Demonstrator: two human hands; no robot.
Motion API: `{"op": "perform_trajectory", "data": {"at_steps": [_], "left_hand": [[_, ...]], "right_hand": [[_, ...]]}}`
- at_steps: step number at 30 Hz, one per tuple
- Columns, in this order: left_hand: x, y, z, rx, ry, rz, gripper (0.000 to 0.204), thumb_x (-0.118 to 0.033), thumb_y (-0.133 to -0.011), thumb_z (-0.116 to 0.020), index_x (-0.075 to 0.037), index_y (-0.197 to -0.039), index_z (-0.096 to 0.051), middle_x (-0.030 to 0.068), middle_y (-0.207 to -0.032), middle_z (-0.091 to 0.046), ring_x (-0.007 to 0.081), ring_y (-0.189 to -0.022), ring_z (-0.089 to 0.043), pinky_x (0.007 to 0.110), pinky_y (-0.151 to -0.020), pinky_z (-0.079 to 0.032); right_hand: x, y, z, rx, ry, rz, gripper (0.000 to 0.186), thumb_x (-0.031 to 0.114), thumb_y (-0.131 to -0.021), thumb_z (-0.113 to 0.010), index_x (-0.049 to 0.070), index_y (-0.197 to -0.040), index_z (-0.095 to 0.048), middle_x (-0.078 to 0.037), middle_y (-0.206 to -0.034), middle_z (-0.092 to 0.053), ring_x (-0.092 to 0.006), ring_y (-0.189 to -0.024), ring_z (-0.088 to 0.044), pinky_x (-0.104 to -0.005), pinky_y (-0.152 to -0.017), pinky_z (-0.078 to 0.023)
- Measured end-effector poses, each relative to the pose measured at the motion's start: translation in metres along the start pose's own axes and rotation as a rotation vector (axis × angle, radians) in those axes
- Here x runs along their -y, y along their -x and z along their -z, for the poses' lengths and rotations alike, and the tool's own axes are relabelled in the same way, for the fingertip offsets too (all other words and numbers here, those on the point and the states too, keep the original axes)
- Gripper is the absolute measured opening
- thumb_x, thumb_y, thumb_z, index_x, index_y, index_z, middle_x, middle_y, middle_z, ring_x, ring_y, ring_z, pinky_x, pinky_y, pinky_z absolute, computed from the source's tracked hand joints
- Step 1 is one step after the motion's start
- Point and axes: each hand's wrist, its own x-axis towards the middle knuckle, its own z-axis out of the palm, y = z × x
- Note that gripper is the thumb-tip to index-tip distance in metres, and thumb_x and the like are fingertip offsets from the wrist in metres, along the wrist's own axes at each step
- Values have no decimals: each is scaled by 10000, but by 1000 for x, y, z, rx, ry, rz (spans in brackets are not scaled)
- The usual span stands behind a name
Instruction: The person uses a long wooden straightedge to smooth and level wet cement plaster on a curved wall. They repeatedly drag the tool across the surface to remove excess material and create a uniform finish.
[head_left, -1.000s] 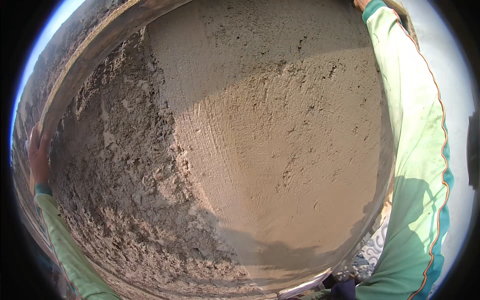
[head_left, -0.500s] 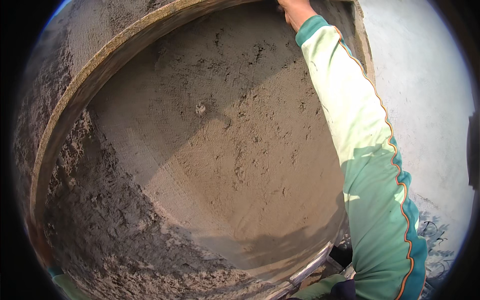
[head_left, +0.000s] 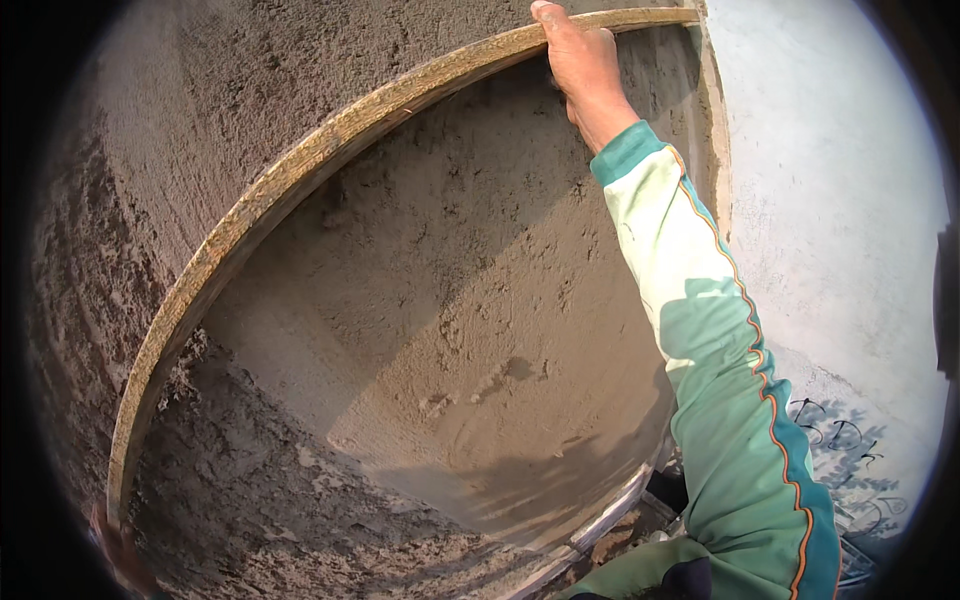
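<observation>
A long wooden straightedge (head_left: 300,150), curved by the lens and crusted with mortar, lies edge-on across a wall of wet grey-brown plaster (head_left: 480,300). Near its upper right end, my right hand (head_left: 585,70) is closed around it, thumb over the top edge. At the lower left, my left hand (head_left: 120,550) is dim and partly cut off by the rim, with its fingers at the other end of the board. Below the straightedge the plaster is partly smooth, with pits and small lumps. Rougher, darker mortar (head_left: 250,450) covers the lower left.
A raised strip (head_left: 717,130) runs down the plaster's right side, and beyond it stands a smooth pale wall (head_left: 820,200). A light narrow edge (head_left: 615,515) borders the plaster at the bottom, beside dark gaps. Shadows fall across the plaster.
The straightedge has moved down the wall, with both my hands lower on the picture. My right hand now shows fully. A small lump seen mid-wall before is gone from that spot.
</observation>
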Motion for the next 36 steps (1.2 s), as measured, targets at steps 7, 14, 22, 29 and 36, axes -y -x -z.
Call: {"op": "perform_trajectory", "data": {"at_steps": [7,14,22,29,36], "left_hand": [[-93,84,-13,-10,-97,167,414,-131,-856,-585,-16,-1248,-516,137,-1292,-519,314,-1266,-422,425,-1029,-349],[-102,-1,-6,-318,220,321,389,-177,-929,-563,-64,-1298,-511,124,-1264,-552,279,-1200,-500,409,-1005,-395],[-50,-134,32,-486,-146,195,569,-358,-913,-579,-16,-1351,-456,157,-1339,-505,252,-1245,-481,343,-1040,-354],[-65,-176,63,-395,-26,199,598,-369,-907,-586,11,-1348,-449,178,-1329,-497,246,-1241,-474,332,-1034,-354],[-45,-128,44,-318,94,171,560,-312,-925,-566,27,-1351,-437,189,-1337,-482,229,-1243,-459,330,-1039,-347]], "right_hand": [[-22,94,33,84,-134,-139,724,406,-788,-678,-198,-1098,-428,-253,-1115,-486,-269,-1007,-491,-354,-902,-396],[46,-21,-38,266,-115,-71,479,455,-765,-694,-4,-892,-646,-20,-798,-493,-110,-685,-426,-303,-556,-379],[126,-96,-79,199,-181,29,393,356,-833,-625,-29,-909,-623,-101,-768,-597,-187,-628,-515,-344,-546,-412],[128,-104,-75,193,-194,-5,390,360,-838,-619,-24,-904,-621,-101,-762,-590,-185,-614,-508,-342,-534,-407],[127,-91,-69,184,-181,-6,387,363,-842,-613,-19,-900,-619,-101,-756,-584,-183,-601,-502,-339,-523,-402]]}}
